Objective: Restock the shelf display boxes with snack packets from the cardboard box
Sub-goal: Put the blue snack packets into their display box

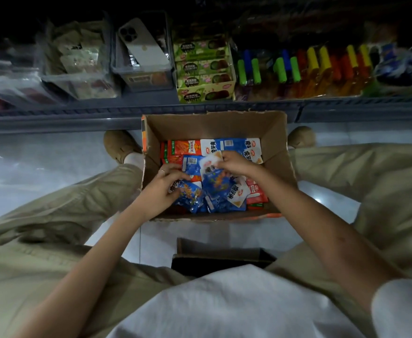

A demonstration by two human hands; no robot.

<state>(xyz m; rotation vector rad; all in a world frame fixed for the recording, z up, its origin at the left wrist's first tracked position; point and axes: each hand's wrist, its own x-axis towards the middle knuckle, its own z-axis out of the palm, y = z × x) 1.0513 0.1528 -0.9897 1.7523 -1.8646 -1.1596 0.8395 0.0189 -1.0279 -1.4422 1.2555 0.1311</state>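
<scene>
Head view, nearest first: just this side of the cardboard box (278, 152), a dark flattened carton piece (219, 254) lies on the floor. In the near half of the box both hands work a loose heap of blue snack packets (214, 189).

To gather well, I judge it best to square the packets into one stack, all facing the same way, before lifting, so that they drop into a display box in order. The slick film looks apt to slide out of a loose hold.

The left hand (162, 189), near the box's left wall, has its fingers curled round a blue packet at the heap's near-left edge. The right hand (234, 162), toward the box's middle, pinches the edge of another packet between thumb and fingertips.

Orange packets (183, 147) lie at the box's far left and red packets (255, 191) at its near right. Beyond the box, the shelf (127, 108) carries a green display box (203, 69) straight behind it. A clear bin (146, 76) holding a phone (141, 45) stands past the box's far-left corner.
</scene>
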